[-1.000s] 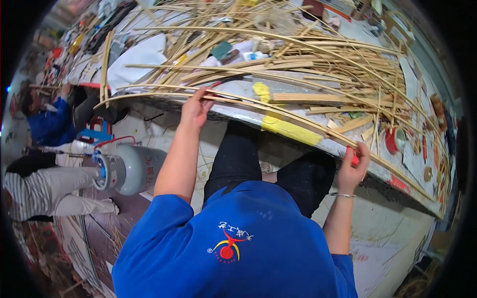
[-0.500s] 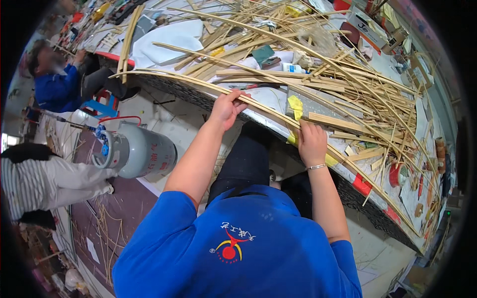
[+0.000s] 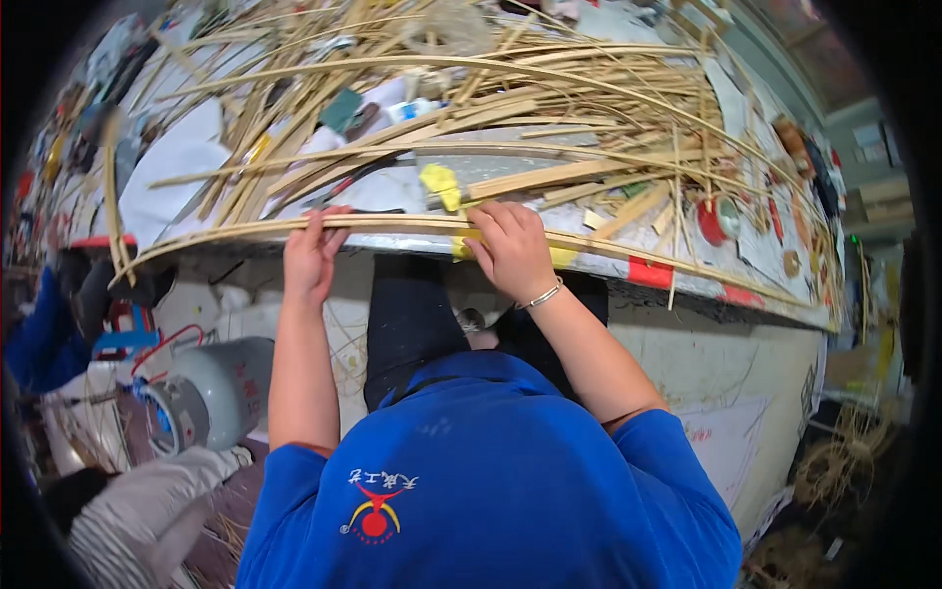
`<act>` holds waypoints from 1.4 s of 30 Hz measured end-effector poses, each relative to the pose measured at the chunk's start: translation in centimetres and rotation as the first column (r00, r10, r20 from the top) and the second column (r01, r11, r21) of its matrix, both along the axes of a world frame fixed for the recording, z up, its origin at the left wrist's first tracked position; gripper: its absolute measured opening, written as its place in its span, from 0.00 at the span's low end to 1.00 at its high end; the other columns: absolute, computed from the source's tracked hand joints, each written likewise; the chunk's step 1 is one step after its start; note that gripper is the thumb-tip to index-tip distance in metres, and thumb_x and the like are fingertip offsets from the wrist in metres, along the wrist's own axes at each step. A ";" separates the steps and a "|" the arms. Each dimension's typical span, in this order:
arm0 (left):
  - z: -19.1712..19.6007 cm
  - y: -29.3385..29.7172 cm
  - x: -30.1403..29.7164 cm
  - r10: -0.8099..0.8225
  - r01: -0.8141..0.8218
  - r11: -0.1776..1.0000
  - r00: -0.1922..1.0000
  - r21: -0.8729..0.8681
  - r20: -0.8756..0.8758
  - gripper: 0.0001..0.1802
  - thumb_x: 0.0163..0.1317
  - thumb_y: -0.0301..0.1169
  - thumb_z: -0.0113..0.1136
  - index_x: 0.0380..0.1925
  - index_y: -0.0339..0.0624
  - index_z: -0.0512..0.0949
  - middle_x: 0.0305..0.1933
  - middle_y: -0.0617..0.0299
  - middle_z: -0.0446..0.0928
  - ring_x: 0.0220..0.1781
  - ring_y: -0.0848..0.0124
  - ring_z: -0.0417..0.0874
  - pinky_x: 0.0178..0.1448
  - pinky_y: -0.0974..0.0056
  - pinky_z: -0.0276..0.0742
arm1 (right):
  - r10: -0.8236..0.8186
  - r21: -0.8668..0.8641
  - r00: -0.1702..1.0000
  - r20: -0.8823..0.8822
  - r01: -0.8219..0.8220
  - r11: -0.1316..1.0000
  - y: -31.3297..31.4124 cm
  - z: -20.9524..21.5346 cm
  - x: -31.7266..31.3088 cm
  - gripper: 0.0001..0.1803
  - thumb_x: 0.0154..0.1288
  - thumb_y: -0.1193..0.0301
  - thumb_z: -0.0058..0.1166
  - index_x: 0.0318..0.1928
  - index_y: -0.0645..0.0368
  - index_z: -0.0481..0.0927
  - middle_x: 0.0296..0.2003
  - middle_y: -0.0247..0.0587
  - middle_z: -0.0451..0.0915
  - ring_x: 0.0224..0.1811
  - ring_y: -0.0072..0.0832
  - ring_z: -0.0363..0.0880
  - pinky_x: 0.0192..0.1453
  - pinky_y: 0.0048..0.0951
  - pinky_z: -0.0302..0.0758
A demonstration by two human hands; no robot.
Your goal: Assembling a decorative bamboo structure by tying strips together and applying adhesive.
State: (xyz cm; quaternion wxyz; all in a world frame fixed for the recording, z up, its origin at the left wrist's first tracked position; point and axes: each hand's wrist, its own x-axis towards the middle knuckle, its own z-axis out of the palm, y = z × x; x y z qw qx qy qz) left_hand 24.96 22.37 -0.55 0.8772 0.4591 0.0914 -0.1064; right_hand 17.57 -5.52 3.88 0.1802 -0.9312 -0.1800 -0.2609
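A long pale strip of bamboo or wood (image 3: 412, 224), seemingly doubled along part of its length, runs in a shallow arc along the table's near edge. My left hand (image 3: 314, 257) pinches it from below, thumb and fingers round it. To the right, my right hand (image 3: 514, 251), with a bracelet at the wrist, grips the same strip from above; its fingertips are partly hidden. Just beyond the right hand lies a crumpled yellow piece (image 3: 441, 185) on the tabletop. A dark slim tool (image 3: 378, 210) rests behind the strip, between my hands.
Loose strips (image 3: 549, 103) pile over the table (image 3: 383, 241). A white sheet (image 3: 182, 162) lies left, a green piece (image 3: 340, 110) in the pile, a red tape roll (image 3: 710, 224) right. A grey gas cylinder (image 3: 226, 388) stands on the floor left, near two other people.
The view has turned, so the table edge now lies nearly level. Both hands still hold the strip, and my right hand's fingers now reach further over it.
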 end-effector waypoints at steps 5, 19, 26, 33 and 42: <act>0.2 -0.8 0.2 -0.001 0.000 1.000 1.000 -0.021 -0.005 0.11 0.66 0.32 0.46 0.38 0.32 0.69 0.44 0.47 0.75 0.51 0.58 0.76 0.55 0.59 0.76 | -0.198 0.104 0.979 0.042 0.193 0.976 -6.0 1.3 -2.6 0.14 0.51 0.71 0.58 0.41 0.58 0.75 0.40 0.43 0.75 0.45 0.40 0.71 0.52 0.39 0.66; 0.1 0.4 -0.1 0.036 -0.036 0.999 0.999 0.040 -0.011 0.11 0.66 0.33 0.45 0.39 0.34 0.69 0.48 0.47 0.74 0.52 0.58 0.76 0.54 0.60 0.76 | -0.796 -0.007 0.570 -0.202 0.812 0.583 -29.1 -1.0 -4.4 0.15 0.57 0.69 0.50 0.44 0.61 0.77 0.39 0.52 0.77 0.41 0.46 0.76 0.48 0.40 0.71; 0.5 -1.0 -0.2 0.006 -0.006 0.999 1.000 0.045 -0.001 0.16 0.68 0.34 0.41 0.39 0.29 0.70 0.44 0.48 0.75 0.49 0.62 0.77 0.54 0.62 0.75 | -0.882 -0.498 0.350 -0.316 0.730 0.468 -32.0 -0.3 -1.2 0.14 0.60 0.63 0.45 0.40 0.58 0.77 0.37 0.54 0.78 0.41 0.47 0.77 0.43 0.46 0.74; 0.4 -0.5 0.1 0.000 0.000 1.000 1.000 0.003 0.024 0.11 0.67 0.33 0.43 0.38 0.35 0.68 0.43 0.50 0.75 0.48 0.62 0.78 0.51 0.64 0.78 | -0.831 -0.497 0.461 -0.312 0.666 0.556 -31.6 0.5 -1.3 0.14 0.55 0.66 0.54 0.39 0.62 0.74 0.35 0.55 0.78 0.40 0.51 0.76 0.42 0.44 0.73; 0.7 -1.0 -0.2 -0.009 0.010 1.000 0.999 -0.008 0.032 0.14 0.67 0.36 0.43 0.36 0.35 0.71 0.40 0.52 0.76 0.45 0.65 0.78 0.52 0.61 0.75 | -0.424 0.332 0.751 -0.506 0.623 0.708 -22.4 7.8 -4.6 0.31 0.54 0.83 0.46 0.60 0.62 0.57 0.38 0.40 0.72 0.34 0.25 0.76 0.37 0.24 0.76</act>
